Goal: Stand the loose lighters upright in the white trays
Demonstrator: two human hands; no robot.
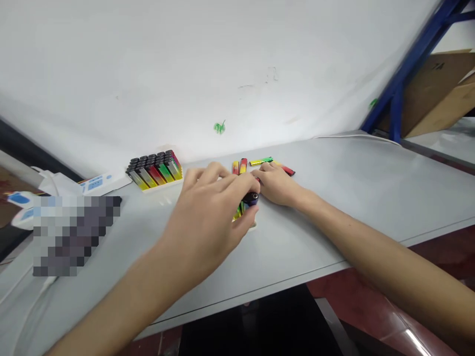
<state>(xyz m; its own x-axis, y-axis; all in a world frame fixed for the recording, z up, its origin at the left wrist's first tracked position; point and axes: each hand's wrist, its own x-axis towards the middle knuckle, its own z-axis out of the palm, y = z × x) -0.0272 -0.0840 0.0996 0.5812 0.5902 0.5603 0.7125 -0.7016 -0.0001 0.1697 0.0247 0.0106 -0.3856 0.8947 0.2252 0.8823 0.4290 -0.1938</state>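
Observation:
My left hand [211, 212] is closed around a lighter [251, 199] with a black top, held between thumb and fingers. Beneath it, more colourful lighters [237, 213] stand in a white tray [253, 226], mostly hidden by the hand. My right hand [277, 184] rests on the table just to the right, its fingers bent over something red and largely hidden. Around its fingertips lie loose lighters: a red and yellow one [243, 165], a yellow and green one [261, 161] and a red one [288, 170].
A full tray of upright lighters [156, 170] stands at the back left of the grey table [297, 242]. Left of it are a power strip [96, 183], white cables and a pixelated dark object [77, 237]. A white wall and blue frame [397, 109] border the back.

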